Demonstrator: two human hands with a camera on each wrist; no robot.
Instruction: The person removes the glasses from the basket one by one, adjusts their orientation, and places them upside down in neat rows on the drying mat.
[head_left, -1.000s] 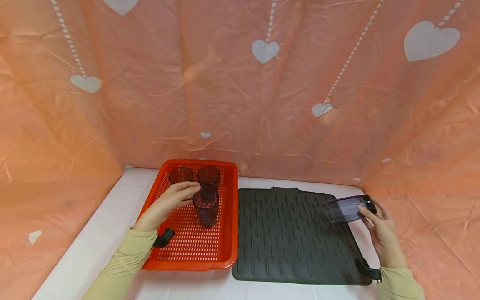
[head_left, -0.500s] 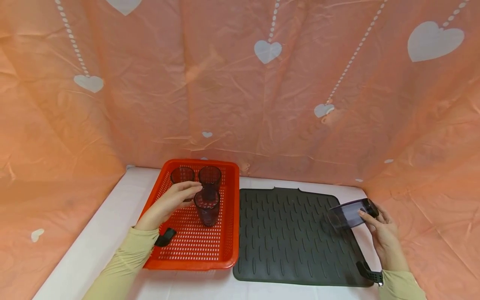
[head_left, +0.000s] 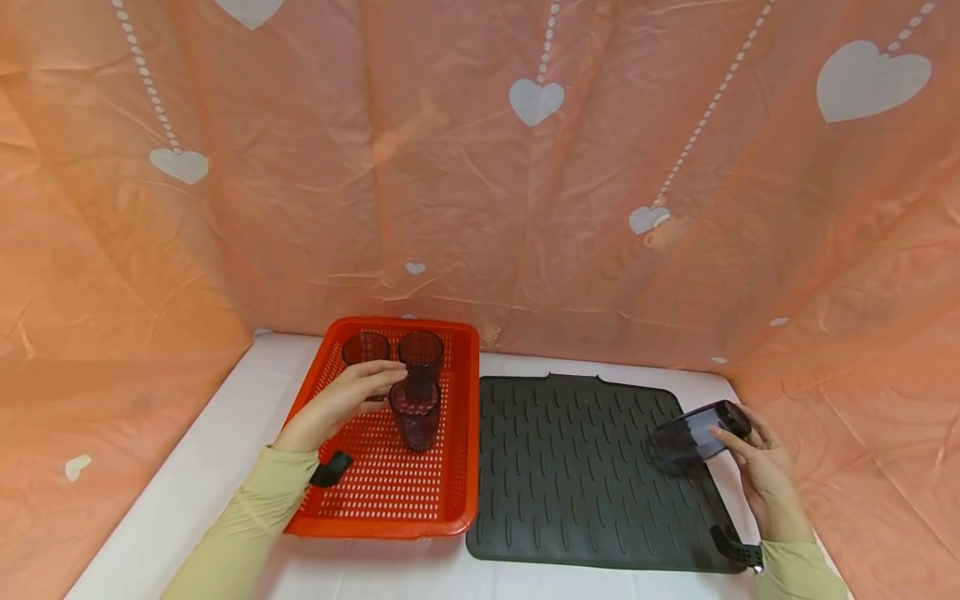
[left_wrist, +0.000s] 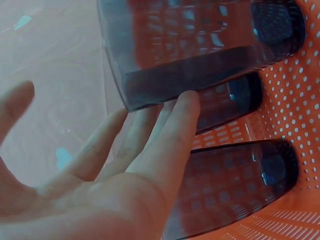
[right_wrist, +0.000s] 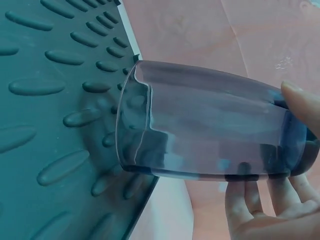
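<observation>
My right hand (head_left: 768, 479) grips a dark, see-through drinking glass (head_left: 697, 435) near its thick base. The glass tilts mouth-down over the right edge of the black ribbed mat (head_left: 577, 475); in the right wrist view its rim hangs close over the ribs. My left hand (head_left: 348, 400) reaches into the red basket (head_left: 468, 467), fingers extended. Its fingertips (left_wrist: 189, 100) lie right at the side of one upright glass (head_left: 415, 417). Two more glasses, a back right one (head_left: 422, 348) and a back left one (head_left: 365, 346), stand at the basket's far end, the latter partly behind my hand.
The basket and mat lie side by side on a white table (head_left: 360, 575). An orange curtain (head_left: 465, 200) with white hearts closes off the back and both sides. A black strap (head_left: 738, 546) sits on my right wrist.
The glass in my right hand has tipped from nearly level to mouth lower and base higher. My left hand stays almost still beside the glass in the basket.
</observation>
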